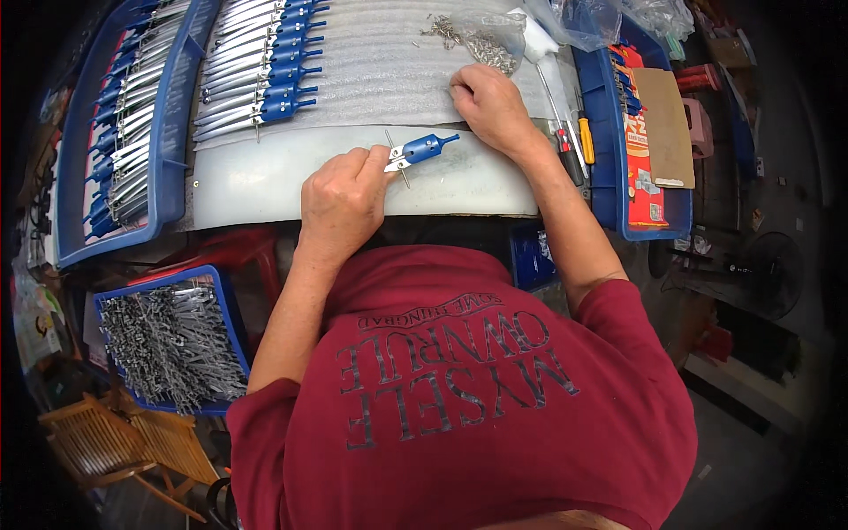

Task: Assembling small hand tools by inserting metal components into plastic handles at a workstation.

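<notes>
My left hand (343,203) is closed round the metal legs of a drawing compass (415,153), over the white front strip of the worktable (256,181). The compass's blue head and thin knob point right, and a thin rod crosses its legs. My right hand (495,106) has its fingers curled together beside a pile of small screws (490,55) partly in a clear bag. Whatever its fingertips hold, if anything, is hidden. At the left on the foam sheet (380,66) lies a row of similar compasses (287,75), their blue heads facing right.
Left of the foam stands a blue tray (168,168) full of compasses. Below it, a blue crate (231,331) holds many metal parts. Screwdrivers (586,141) and a white tool (541,44) lie right of my right hand. Beyond is another blue bin (609,190) with cardboard.
</notes>
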